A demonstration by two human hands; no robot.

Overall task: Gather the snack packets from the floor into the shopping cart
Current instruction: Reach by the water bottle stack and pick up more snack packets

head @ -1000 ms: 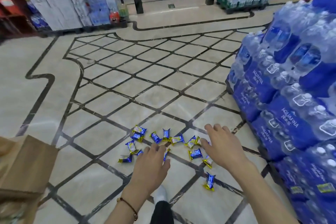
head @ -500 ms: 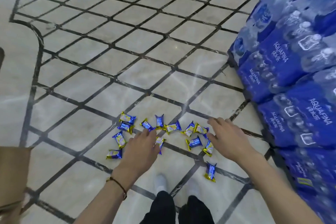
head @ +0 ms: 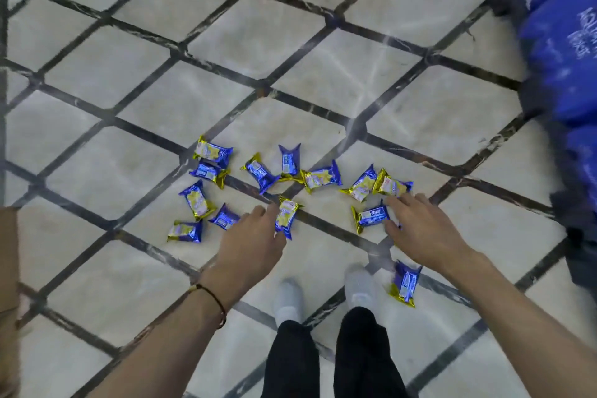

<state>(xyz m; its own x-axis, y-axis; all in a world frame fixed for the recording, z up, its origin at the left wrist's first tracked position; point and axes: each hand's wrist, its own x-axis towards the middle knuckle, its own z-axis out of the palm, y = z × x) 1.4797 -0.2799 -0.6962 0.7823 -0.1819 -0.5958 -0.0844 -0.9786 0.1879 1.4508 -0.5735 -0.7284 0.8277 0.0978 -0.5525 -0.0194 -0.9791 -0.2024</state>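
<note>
Dark-latticed marble floor [head: 145,107] — snack packets [head: 323,178] scattered — left hand [head: 252,242], right hand [head: 423,229] loose-fingered, empty.

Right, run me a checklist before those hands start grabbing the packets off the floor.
1. Left hand free: ok. Open, holding nothing, fingertips beside the packet on the dark line.
2. Right hand free: ok. Open, thumb and forefinger flank the blue packet at its end, not closed.
3. Packets reachable: ok. The main cluster lies on the floor just ahead of both hands.
4. Stray packet: not ok. It lies apart, beside the right shoe, easy to step on.
5. Shopping cart within reach: cannot tell. Not in view.
</note>
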